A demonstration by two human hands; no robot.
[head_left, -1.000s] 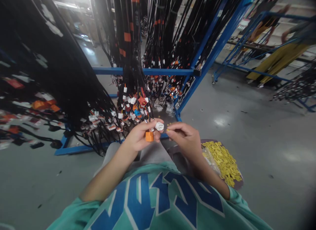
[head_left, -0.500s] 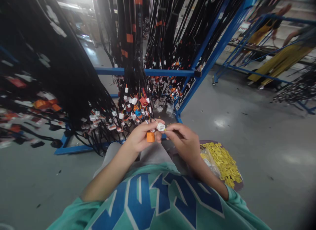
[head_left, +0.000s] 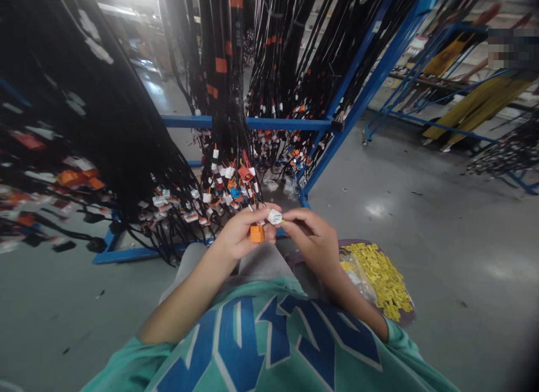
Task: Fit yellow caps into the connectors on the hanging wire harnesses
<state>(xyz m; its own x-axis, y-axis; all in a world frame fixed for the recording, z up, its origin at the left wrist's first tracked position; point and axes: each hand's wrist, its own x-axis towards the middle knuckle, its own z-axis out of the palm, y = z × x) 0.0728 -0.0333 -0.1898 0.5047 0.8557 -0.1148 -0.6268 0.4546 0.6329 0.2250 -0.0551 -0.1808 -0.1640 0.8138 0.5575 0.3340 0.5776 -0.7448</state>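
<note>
Over my lap, my left hand [head_left: 244, 232] is closed on a white connector [head_left: 275, 216], its open face turned to the right. An orange connector [head_left: 256, 233] hangs just below it, against the same fingers. My right hand [head_left: 314, 235] pinches a small yellow clip [head_left: 283, 221] between thumb and forefinger, at the white connector's open end. Most of that clip is hidden by the fingertips. Thin wires run up from the connectors into a hanging bundle of black cables [head_left: 229, 100] with red, blue and white connectors at its lower end.
A blue metal rack [head_left: 290, 123] carries more cable bundles [head_left: 113, 111] in front and at left. At my right, a tray [head_left: 410, 316] holds many yellow clips [head_left: 381, 277] and a clear plastic bag [head_left: 357, 277]. Another person [head_left: 488, 100] stands at a cart, far right.
My hands have barely moved; the right fingertips and yellow clip have shifted slightly at the white connector. The other person at far right has moved their arms.
</note>
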